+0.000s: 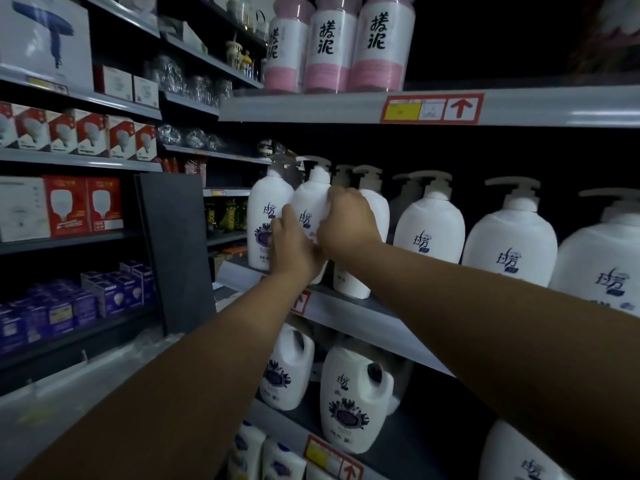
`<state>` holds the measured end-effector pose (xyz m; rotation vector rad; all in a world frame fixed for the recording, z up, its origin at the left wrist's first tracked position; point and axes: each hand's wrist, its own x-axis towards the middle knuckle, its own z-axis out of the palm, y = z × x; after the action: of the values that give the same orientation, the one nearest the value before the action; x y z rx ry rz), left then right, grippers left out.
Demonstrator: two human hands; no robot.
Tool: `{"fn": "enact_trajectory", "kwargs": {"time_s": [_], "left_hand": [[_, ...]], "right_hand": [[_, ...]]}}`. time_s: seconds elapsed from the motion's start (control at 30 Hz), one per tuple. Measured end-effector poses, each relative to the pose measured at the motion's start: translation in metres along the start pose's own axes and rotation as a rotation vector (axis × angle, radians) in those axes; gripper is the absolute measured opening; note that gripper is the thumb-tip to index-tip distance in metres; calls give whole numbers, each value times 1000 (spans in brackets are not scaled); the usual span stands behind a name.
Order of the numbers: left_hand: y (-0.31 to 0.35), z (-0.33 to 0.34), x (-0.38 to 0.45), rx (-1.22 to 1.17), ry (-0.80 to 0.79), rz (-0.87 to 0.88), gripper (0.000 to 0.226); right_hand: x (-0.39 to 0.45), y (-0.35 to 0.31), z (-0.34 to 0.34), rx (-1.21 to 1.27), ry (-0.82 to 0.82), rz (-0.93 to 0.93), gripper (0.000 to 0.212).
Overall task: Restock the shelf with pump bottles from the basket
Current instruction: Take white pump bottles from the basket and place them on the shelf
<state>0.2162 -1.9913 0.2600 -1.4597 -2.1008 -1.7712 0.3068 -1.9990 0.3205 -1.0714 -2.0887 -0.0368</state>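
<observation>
**Bottle going into the shelf row, both hands on it**

Held upright between both hands: white pump bottle (pixel 309 206), long axis vertical, pump head at top, purple script logo facing out, base hidden behind the wrists. Wrapped around its lower left side, left hand (pixel 289 245), fingers curled onto the label. Clamped over its right shoulder, right hand (pixel 346 225), fingers curled around the body. Placed at the left end of the middle shelf (pixel 349 315), between a neighbouring bottle (pixel 266 216) showing a purple flower print on the left and another white bottle (pixel 374 216) just beside on the right. Directly ahead of both hands, equally near to each. Probably needs only a short push back and down to seat in line. Further right, same shelf, a row of matching bottles (pixel 429 230). Basket out of sight.
</observation>
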Motion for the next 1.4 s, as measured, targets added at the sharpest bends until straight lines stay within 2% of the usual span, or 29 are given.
{"fn": "enact_trajectory", "kwargs": {"time_s": [0.13,0.27,0.4,0.47,0.53,0.6,0.67,0.87,1.0,1.1,1.3,1.4], "left_hand": [[-2,0,3,44,-32,-35,73],[-1,5,0,96,-45,-54,63],[-7,14,-7,92,-34,-76,83],[-7,15,-12,73,-17,-77,87],[-5,13,-18,79,3,-67,84],[1,10,-27,98,26,-39,77],[8,5,-40,117,59,7,68],[39,-3,-88,136,41,182,43],[61,-9,-139,207,-78,331,49],[77,-10,-185,145,-175,390,43],[101,18,-300,96,-533,430,18],[109,43,-365,79,-744,328,13]], "right_hand": [[-2,3,2,8,-7,-16,27],[-5,8,5,-10,-59,-18,22],[-9,11,4,2,-89,-34,21],[-13,12,2,12,-81,-46,16],[-19,14,-1,22,-75,-65,20],[-29,16,-5,28,-87,-93,40],[-42,18,-13,25,-98,-137,50],[-96,33,-47,26,-89,-213,45],[-143,57,-82,-9,-86,-193,49],[-189,83,-114,-21,-90,-164,49],[-311,151,-156,41,-230,24,38],[-376,179,-170,85,-299,180,37]]}}
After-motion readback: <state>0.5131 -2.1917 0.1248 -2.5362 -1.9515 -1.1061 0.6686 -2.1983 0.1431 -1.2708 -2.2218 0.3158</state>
